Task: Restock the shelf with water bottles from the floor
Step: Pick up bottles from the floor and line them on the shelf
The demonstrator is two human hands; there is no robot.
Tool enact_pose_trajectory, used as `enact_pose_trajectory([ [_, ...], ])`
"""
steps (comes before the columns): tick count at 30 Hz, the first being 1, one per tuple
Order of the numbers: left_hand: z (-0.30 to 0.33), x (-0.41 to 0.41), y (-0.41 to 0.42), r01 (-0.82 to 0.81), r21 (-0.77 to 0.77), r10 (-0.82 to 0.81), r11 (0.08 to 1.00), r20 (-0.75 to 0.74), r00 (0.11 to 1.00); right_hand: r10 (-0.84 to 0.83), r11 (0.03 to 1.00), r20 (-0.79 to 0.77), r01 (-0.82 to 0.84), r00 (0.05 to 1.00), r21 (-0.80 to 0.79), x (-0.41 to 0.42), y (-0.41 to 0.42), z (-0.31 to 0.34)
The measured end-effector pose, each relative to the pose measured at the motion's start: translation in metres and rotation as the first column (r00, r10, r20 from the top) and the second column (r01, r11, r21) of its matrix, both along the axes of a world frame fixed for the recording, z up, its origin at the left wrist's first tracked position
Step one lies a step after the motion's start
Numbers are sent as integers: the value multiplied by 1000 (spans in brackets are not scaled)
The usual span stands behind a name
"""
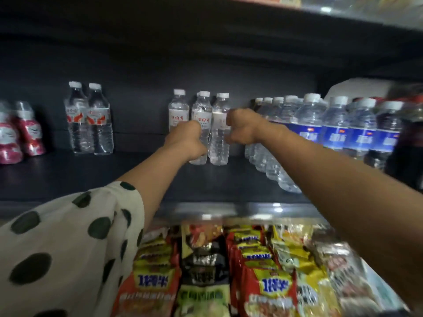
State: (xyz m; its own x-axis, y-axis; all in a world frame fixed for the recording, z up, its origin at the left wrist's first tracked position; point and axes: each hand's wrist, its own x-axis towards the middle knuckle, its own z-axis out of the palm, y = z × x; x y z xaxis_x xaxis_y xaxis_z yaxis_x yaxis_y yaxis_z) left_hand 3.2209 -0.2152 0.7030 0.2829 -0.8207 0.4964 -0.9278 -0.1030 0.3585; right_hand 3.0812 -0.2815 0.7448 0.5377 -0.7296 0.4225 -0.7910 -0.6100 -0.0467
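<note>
Both my arms reach deep into a dark shelf (68, 179). My left hand (186, 143) grips a clear water bottle with a white label (201, 110) standing near the back. My right hand (240, 125) grips a second such bottle (219, 143) right beside it. A third bottle of the same kind (178, 108) stands just left of them, partly hidden by my left hand. All three are upright with white caps.
Two red-labelled water bottles (89, 120) and pink wrapped bottles (20, 133) stand to the left. A row of blue-labelled bottles (320, 124) fills the right side. Snack packets (206, 271) fill the lower shelf. Bare shelf floor lies between the groups.
</note>
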Motion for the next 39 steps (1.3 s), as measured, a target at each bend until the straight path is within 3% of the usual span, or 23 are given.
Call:
enact_pose_trajectory([
  [10,-112,-55,149,172,205,-203,964,143,969,7,999,-32,-8,999,-33,-57,176,-143],
  [14,-196,-61,176,197,333,-260,922,159,952,23,998,-54,-20,998,66,-73,206,-228],
  [17,-275,-64,180,242,497,-319,833,76,945,25,979,-109,-3,994,202,-80,211,-304],
  [21,-401,-76,178,339,613,-373,714,-77,925,54,901,-152,18,987,433,-83,209,-428],
  [29,-690,-97,197,312,777,-239,547,-212,947,39,622,-268,187,963,761,-100,235,-743],
  [34,-857,-98,222,320,846,-140,426,-287,948,87,460,-357,280,930,843,-101,272,-927],
  [39,-971,-93,249,295,852,-57,433,-301,952,118,448,-421,330,899,831,-88,300,-1057],
])
